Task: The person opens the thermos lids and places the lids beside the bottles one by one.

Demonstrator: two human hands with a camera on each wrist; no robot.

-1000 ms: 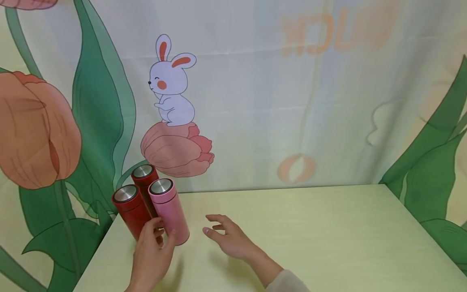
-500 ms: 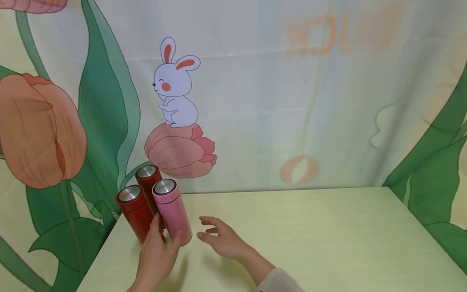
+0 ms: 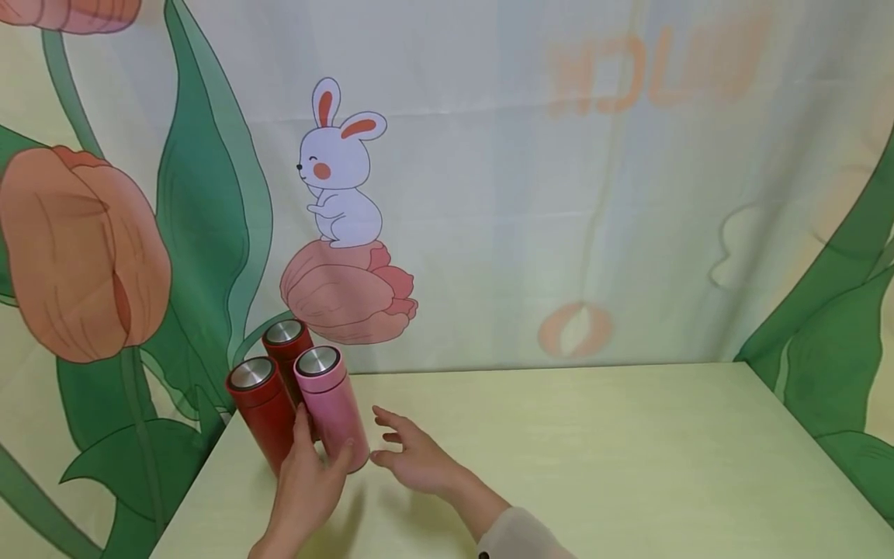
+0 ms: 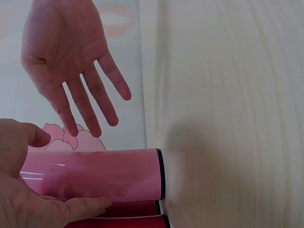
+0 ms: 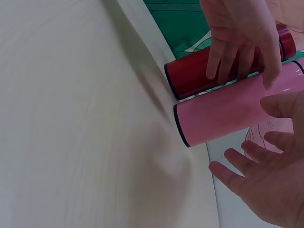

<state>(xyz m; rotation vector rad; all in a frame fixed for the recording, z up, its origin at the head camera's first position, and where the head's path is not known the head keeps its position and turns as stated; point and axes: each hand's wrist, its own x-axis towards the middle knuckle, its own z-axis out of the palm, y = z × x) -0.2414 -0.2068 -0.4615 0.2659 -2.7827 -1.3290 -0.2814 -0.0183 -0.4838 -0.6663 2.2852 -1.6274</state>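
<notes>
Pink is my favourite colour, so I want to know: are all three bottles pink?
No, beside the one pink bottle stand a red bottle and, farther back, another red bottle.

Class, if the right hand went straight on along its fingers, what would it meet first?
Most likely the pink bottle; the right hand points toward its side, though depth is unclear.

Soft diffuse light, blurry shadows on tabletop (image 3: pixel 594 458), glints on pink bottle (image 4: pixel 104 173)
</notes>
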